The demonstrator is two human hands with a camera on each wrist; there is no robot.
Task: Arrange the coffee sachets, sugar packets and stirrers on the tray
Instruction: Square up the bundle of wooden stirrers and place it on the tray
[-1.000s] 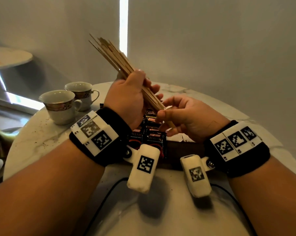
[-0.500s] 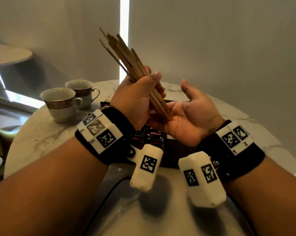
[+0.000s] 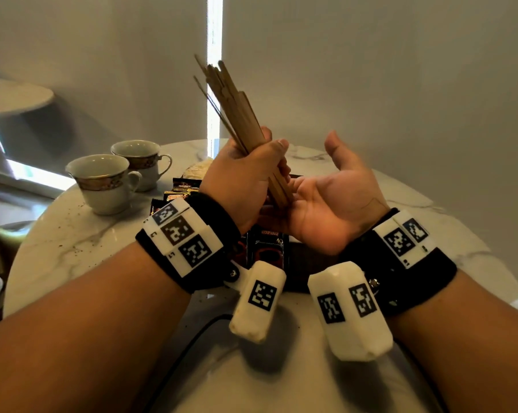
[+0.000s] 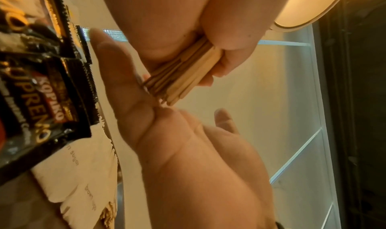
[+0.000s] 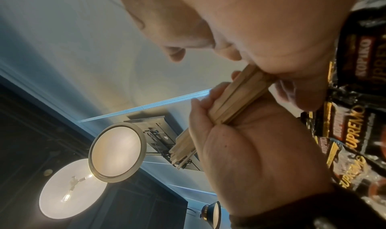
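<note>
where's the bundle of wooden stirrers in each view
Head: stirrers at top centre, fanning up from the left hand.
Left wrist: lower ends at upper centre, against the open right hand.
Right wrist: right of centre, gripped.
Shared landmark: black coffee sachets.

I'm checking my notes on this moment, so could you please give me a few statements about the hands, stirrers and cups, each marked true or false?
1. The left hand grips the bundle of stirrers. True.
2. The right hand is a closed fist. False: its palm is open, under the stirrers' lower ends.
3. Two cups stand on the table. True.
4. The coffee sachets are in the right hand. False: they lie below the hands.
</note>
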